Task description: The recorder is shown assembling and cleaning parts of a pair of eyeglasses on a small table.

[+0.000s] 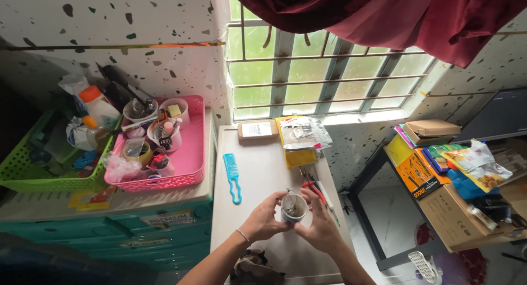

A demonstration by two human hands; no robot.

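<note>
Both my hands hold a small round white cup (295, 207) above a narrow white table (258, 175). My left hand (265, 218) grips the cup's left side and my right hand (319, 224) cups its right side. Dark bits lie inside the cup, and a thin metal piece sticks up from its rim. A blue comb (233, 177) lies on the table to the left of my hands. Red-handled tools (314, 187) lie just behind the cup.
A pink basket (189, 153) of small containers and a green basket (22, 172) sit on a teal drawer unit at the left. A brown box (257, 129) and yellow packets (299, 139) lie by the barred window. At the right stands a shelf with boxes (433, 180).
</note>
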